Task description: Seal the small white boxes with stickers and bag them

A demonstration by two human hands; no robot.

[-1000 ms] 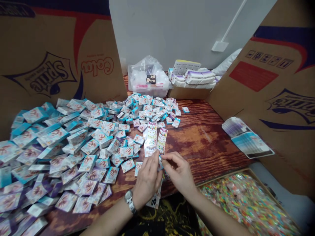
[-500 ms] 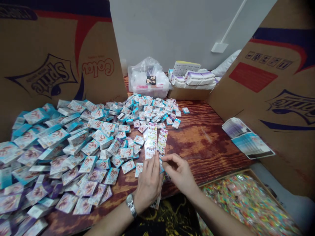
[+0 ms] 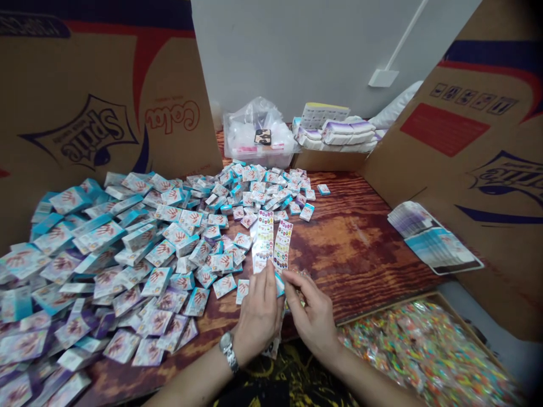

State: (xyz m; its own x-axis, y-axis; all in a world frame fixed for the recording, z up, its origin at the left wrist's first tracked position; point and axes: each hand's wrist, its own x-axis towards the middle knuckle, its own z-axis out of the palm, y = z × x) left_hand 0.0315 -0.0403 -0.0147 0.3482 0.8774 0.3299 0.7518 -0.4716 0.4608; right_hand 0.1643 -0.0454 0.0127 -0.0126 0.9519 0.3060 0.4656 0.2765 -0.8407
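My left hand (image 3: 259, 311), wearing a metal watch (image 3: 229, 351), has its fingers pressed together around a small blue-and-white box (image 3: 280, 284). Most of the box is hidden behind these fingers. My right hand (image 3: 313, 316) is curled, thumb and fingertips at the box's right side. Something clear with coloured bits (image 3: 302, 297) shows among the right fingers, too covered to name. Just beyond the fingertips lie two strips of round stickers, a wider one (image 3: 264, 237) at left and a narrower one (image 3: 283, 244) at right.
A heap of small printed boxes (image 3: 139, 265) covers the table's left side. Flat cards (image 3: 432, 237) lie at right, above a carton of colourful packets (image 3: 424, 350). Large cardboard cartons (image 3: 169, 68) flank the table. A plastic tub (image 3: 258, 150) and a box of folded leaflets (image 3: 328, 161) stand behind.
My right fingers have turned downward and curled in beside the small box; the coloured bits there show more. My left hand stays nearly in place. The view has shifted slightly.
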